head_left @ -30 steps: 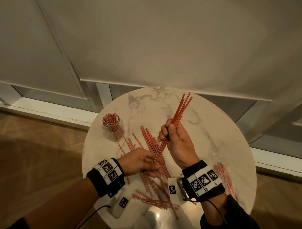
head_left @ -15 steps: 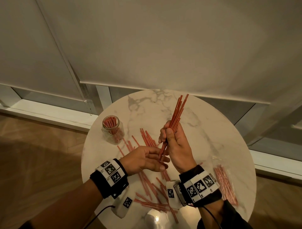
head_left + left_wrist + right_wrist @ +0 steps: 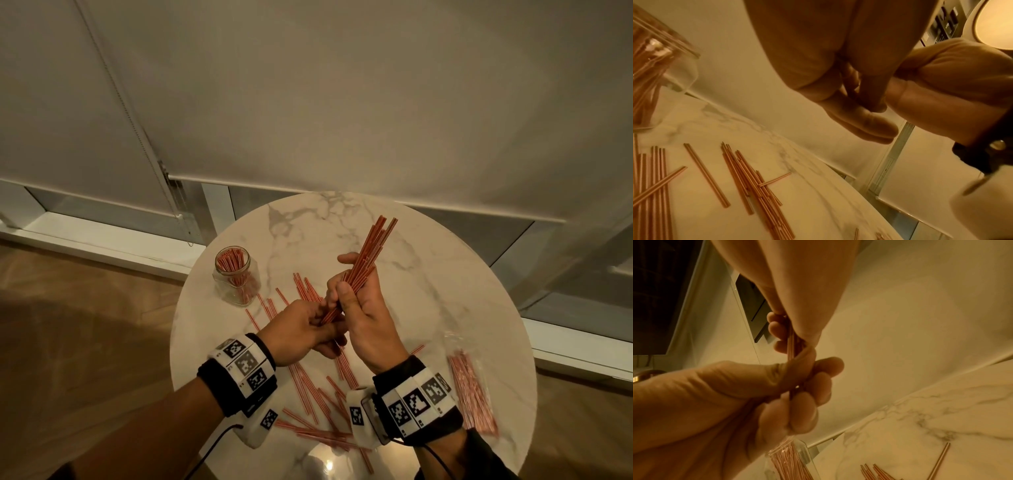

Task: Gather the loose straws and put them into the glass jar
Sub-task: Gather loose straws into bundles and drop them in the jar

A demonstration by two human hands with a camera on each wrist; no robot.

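Note:
My right hand (image 3: 366, 308) grips a bundle of red striped straws (image 3: 373, 246) upright and tilted right, above the middle of the round marble table (image 3: 445, 291). My left hand (image 3: 301, 329) is curled round the bundle's lower end; in the right wrist view its thumb and fingers (image 3: 818, 386) wrap the straws (image 3: 791, 340). The glass jar (image 3: 236, 277) stands at the table's left, holding several straws, apart from both hands. Several loose straws (image 3: 308, 394) lie on the table under and in front of my hands, as the left wrist view also shows (image 3: 748, 178).
A clear packet of straws (image 3: 472, 394) lies near the table's right edge. White roller blinds and a window sill stand behind the table, with wooden floor on both sides. The table's far half is bare marble.
My left hand has risen from the table and closed on the lower end of the bundle. My right hand has kept its hold, shifting the bundle slightly.

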